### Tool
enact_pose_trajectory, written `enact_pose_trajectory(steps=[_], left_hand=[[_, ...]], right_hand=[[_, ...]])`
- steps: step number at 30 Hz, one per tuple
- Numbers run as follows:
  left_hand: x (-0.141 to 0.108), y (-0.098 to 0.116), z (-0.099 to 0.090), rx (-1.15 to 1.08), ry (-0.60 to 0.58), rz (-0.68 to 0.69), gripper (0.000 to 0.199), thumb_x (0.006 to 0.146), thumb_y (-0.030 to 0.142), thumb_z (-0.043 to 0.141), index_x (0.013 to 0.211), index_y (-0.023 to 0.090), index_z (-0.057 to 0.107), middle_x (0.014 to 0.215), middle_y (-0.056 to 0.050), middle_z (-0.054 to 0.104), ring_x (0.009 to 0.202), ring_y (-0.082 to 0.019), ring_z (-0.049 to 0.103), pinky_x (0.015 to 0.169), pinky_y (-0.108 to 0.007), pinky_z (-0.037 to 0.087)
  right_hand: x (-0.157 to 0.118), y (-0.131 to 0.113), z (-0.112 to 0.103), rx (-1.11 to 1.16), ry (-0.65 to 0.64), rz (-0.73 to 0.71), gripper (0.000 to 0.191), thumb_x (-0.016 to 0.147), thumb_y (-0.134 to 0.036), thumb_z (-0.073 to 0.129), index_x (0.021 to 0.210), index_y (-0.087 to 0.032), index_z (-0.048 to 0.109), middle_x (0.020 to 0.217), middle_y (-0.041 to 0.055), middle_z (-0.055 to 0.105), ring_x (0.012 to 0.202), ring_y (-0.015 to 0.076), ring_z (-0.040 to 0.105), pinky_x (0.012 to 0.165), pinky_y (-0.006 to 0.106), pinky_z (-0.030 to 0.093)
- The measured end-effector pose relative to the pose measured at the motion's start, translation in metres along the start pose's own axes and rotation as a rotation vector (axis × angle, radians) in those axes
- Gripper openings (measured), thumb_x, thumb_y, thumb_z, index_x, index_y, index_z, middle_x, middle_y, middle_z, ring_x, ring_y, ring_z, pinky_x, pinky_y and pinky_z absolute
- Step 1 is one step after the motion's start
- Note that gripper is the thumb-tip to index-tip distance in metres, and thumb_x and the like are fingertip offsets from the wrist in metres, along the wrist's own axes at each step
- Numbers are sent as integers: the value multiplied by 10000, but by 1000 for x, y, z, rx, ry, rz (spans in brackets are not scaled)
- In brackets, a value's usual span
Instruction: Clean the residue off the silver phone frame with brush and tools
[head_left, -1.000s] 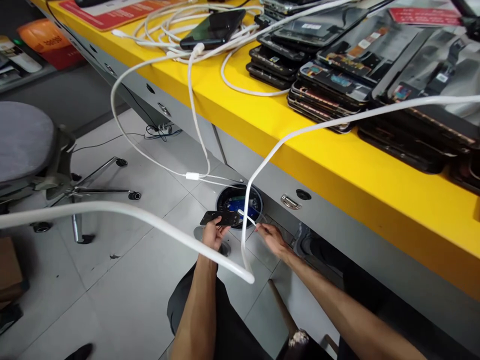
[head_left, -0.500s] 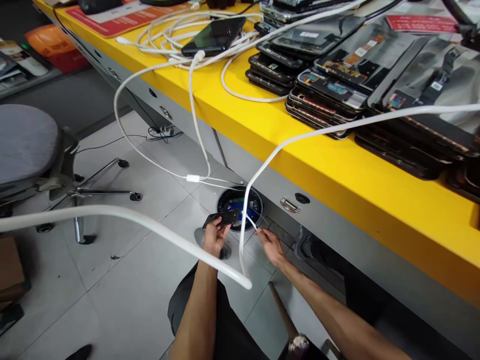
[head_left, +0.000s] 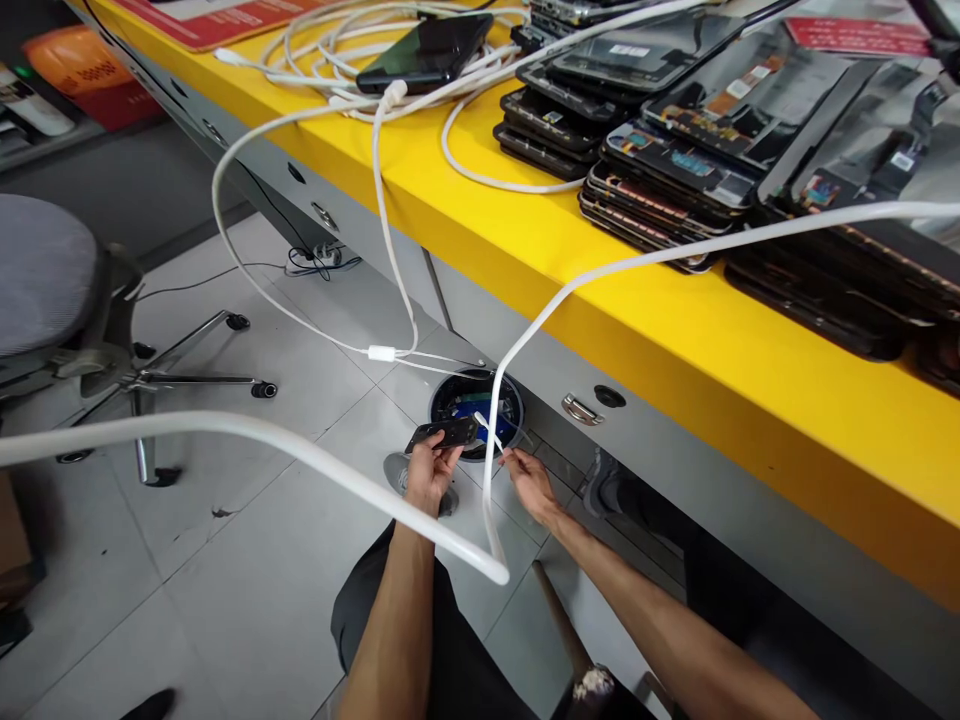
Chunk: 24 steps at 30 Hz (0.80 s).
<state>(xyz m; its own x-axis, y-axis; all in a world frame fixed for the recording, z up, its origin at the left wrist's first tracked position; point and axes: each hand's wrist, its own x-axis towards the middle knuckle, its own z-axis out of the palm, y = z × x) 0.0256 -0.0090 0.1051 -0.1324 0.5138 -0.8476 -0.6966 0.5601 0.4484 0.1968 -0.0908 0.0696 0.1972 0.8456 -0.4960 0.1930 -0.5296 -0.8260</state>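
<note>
My left hand [head_left: 429, 474] is closed on a dark phone [head_left: 441, 434], held nearly flat over the near-left rim of a round bin [head_left: 433, 398]. Between the fingers of my right hand [head_left: 532, 484] is a thin white brush [head_left: 490, 432]. Its head points up and left, close to the phone's right end; whether it touches cannot be told. A thick white cable [head_left: 499, 375] crosses in front of the brush and hides part of it. Blue and green pieces lie inside the bin.
Above the hands runs a yellow workbench [head_left: 645, 345] with stacks of phone parts [head_left: 675, 170], a black phone [head_left: 427, 52] and coiled white cables [head_left: 322, 45]. White cord [head_left: 382, 353] hangs off its edge. A wheeled stool [head_left: 45, 270] stands left.
My right hand has moved slightly up and left, bringing the white brush's head higher beside the phone. My left hand keeps hold of the phone. The view has shifted slightly.
</note>
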Motion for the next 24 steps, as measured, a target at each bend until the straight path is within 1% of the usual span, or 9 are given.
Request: enact_pose_trajectory(steps=[5,11,15,20,24], left_hand=[[3,4,0,-19,6,5,325,960,361,644,1223,171,619,1182,-79,661,957,-192,674,799,-379,602],[4,6,1,-65,-8,28,335,960,362,643,1237,175,615,1214,-86,654,994,-203,672,829,-398,600],[4,4,2,-71,-19,23,331,961,361,641,1236,178,617,1217,-86,653,995,-202,671,831,-398,599],[6,5,2,-78,-18,34,340,961,365,640,1245,180,613,1232,-89,649,1012,-208,668,845,-408,596],[7,4,3,-64,-21,20,343,960,366,641,1247,180,613,1239,-91,647,1020,-211,667,852,-413,595]], right_hand=[[2,-8,-6,0,-50,17,325,982,-411,622,1182,-158,662,1180,65,679,1000,243,679,853,419,587],[-6,-9,-15,-11,-74,37,325,982,-405,624,1194,-161,660,1199,70,677,1019,248,679,869,430,586],[-8,-5,-13,-6,-76,34,308,987,-401,617,1183,-168,667,1203,70,678,1022,243,677,878,427,583],[-9,-4,-11,13,-45,43,321,983,-413,619,1174,-159,666,1176,64,681,998,243,680,854,418,587],[-9,-3,-11,12,-46,42,307,988,-413,612,1163,-167,671,1171,63,684,984,234,681,846,406,590]])
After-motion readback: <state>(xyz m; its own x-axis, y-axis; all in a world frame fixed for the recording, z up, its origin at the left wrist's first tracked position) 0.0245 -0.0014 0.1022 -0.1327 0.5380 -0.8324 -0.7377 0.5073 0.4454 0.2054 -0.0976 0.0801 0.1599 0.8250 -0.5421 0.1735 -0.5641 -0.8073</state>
